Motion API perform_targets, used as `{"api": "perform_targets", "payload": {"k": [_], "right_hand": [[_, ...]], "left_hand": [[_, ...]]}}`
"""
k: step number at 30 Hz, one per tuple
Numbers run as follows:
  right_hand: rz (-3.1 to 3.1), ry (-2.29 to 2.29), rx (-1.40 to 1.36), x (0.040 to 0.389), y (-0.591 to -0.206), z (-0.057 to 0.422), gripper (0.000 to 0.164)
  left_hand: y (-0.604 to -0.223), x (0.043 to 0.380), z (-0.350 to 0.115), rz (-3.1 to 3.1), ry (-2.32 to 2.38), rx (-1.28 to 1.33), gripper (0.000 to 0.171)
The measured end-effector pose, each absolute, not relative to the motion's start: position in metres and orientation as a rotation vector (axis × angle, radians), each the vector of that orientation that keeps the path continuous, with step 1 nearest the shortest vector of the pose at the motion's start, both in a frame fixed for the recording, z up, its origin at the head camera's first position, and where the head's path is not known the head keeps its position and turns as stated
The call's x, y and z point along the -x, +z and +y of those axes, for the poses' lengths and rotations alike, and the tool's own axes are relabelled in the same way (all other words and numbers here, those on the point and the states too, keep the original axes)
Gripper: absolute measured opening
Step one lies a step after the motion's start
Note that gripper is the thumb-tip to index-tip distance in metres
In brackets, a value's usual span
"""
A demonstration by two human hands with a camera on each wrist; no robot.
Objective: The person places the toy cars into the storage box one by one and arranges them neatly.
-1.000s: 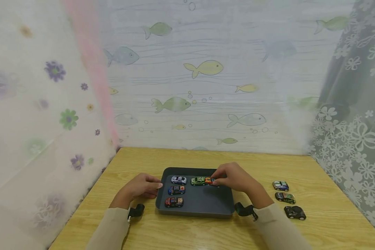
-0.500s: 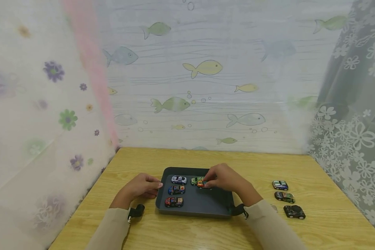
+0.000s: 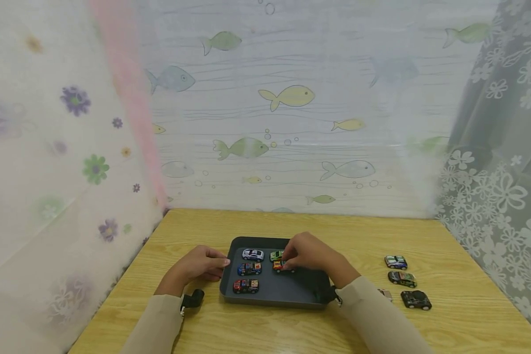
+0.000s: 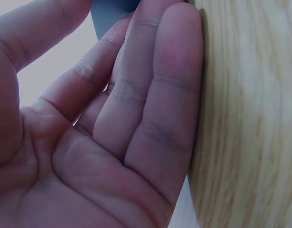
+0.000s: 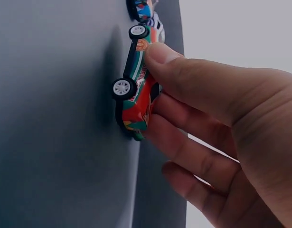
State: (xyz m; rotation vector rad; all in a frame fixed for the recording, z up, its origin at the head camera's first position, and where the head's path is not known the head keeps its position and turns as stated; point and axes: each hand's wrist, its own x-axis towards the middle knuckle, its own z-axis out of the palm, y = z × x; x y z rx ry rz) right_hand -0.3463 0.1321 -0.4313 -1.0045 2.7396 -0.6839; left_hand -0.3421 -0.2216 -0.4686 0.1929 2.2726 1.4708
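My right hand (image 3: 311, 253) pinches a red, orange and green toy car (image 3: 279, 266) between thumb and fingers, low over the floor of a dark grey tray (image 3: 287, 292). In the right wrist view, the thumb lies against the side of this toy car (image 5: 136, 90), whose white-spoked wheels show. Just behind it sits a green toy car (image 3: 276, 255), partly covered by the fingers. My left hand (image 3: 199, 263) rests at the tray's left wall with its fingers loosely extended. In the left wrist view, those fingers (image 4: 169, 104) reach toward the dark wall, low along the tabletop.
Along the tray's left side stand a white toy car (image 3: 252, 254), a blue one (image 3: 250, 269) and a red-and-black one (image 3: 246, 286). Several more, including a black toy car (image 3: 416, 300), stand on the wooden table (image 3: 256, 332) to the right, one partly behind the right sleeve.
My right hand has carried the red and orange toy car leftward and nearer to me, from the green car's right side to in front of it. The left hand stays put.
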Motion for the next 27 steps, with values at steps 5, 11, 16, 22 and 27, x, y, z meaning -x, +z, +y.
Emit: {"api": "perform_targets", "payload": {"k": [5,11,16,22,27], "right_hand": [[2.739,-0.649,0.985,0.349,-0.433,0.128,0.012],[2.725,-0.657,0.989,0.348,-0.432,0.125,0.011],[2.71,-0.682,0.979,0.346,-0.431,0.123,0.01],[2.694,-0.696,0.981,0.347,-0.434,0.121,0.011],[2.696,-0.712,0.961,0.347,-0.435,0.121,0.01]], "left_hand": [[-0.468,0.341,-0.221,2.271,1.471,-0.189,0.048],[-0.467,0.341,-0.221,2.269,1.473,-0.19,0.047],[-0.467,0.342,-0.222,2.268,1.469,-0.192,0.047],[-0.467,0.34,-0.222,2.281,1.456,-0.197,0.048],[-0.466,0.34,-0.221,2.291,1.447,-0.199,0.047]]}}
